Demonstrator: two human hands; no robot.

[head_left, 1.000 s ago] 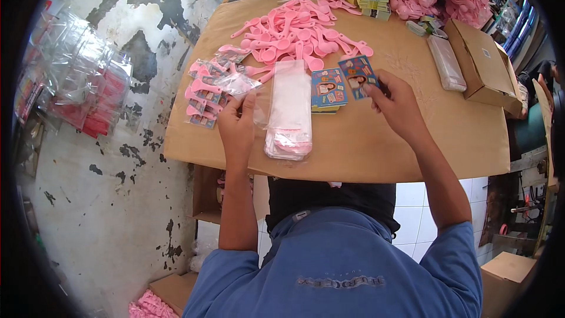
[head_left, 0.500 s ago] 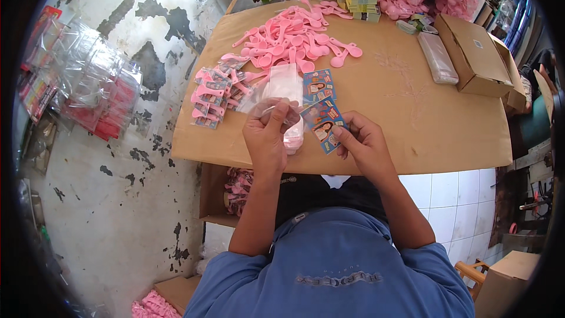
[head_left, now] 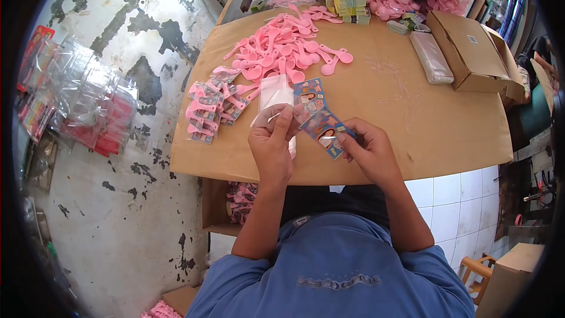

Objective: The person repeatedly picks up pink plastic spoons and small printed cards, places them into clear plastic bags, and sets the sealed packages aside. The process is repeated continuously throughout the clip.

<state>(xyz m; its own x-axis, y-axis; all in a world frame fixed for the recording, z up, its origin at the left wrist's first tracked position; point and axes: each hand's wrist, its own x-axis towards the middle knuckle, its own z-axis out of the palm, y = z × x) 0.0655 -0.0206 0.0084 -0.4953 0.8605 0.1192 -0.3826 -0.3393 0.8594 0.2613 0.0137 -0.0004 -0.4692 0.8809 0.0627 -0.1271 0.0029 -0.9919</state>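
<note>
Blue card (head_left: 327, 133) in narrow right grip (head_left: 369, 148), bag (head_left: 296, 118) in left grip (head_left: 273, 145)

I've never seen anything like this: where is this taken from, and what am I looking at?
There is no machine here, just a person's two bare hands. The view comes from a wide fisheye camera on their head, looking down, so edges bend. The left hand holds a clear plastic bag; the right hand grips a blue printed card, tilted toward the bag. On the brown-covered table lie a heap of pink spoons, bagged spoons with cards and, at right, a cardboard box.
</note>
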